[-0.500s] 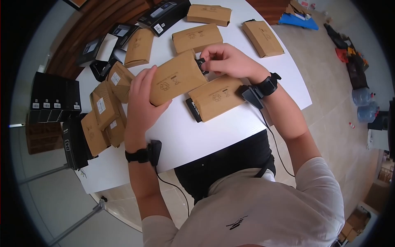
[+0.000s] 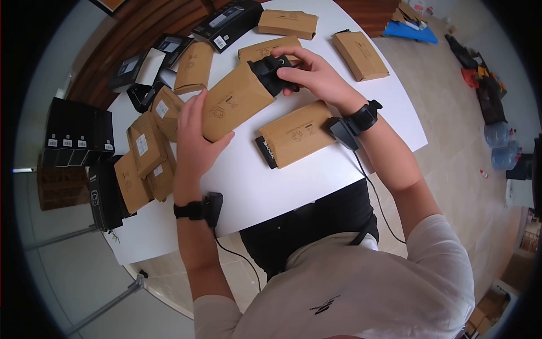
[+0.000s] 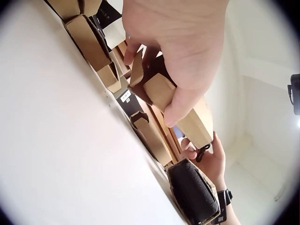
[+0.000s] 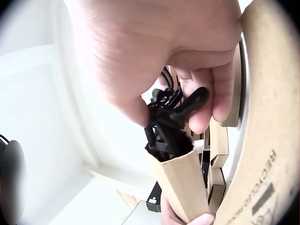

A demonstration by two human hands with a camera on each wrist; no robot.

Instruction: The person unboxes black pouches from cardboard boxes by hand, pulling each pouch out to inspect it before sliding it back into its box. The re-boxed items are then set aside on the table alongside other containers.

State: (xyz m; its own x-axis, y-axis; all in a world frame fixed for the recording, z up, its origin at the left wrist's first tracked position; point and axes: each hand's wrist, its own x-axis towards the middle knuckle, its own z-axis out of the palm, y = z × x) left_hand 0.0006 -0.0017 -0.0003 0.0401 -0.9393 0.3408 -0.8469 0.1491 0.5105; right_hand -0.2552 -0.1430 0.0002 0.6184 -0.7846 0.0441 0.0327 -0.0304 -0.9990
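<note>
My left hand (image 2: 191,127) grips a brown cardboard box (image 2: 231,110) near its closer end, thumb on one face and fingers across the other. Out of the box's far open end sticks a bundled black item (image 2: 269,74) with looped straps or cords. My right hand (image 2: 319,79) pinches that item between thumb and fingers. In the right wrist view, the black loops (image 4: 166,117) rise from the box mouth, their lower part hidden inside. Below the right hand lies another cardboard box (image 2: 299,134), with a black inner piece (image 2: 266,152) showing at its end.
More brown boxes (image 2: 361,55) lie across the white table (image 2: 226,195), some stacked at the left (image 2: 148,141). Black boxes (image 2: 228,22) stand at the back, and others (image 2: 78,133) at the far left. A cable (image 2: 375,192) hangs from each wrist camera.
The black item has come much further out of the box as my right hand drew it away and up. The held box has shifted slightly left and tilted.
</note>
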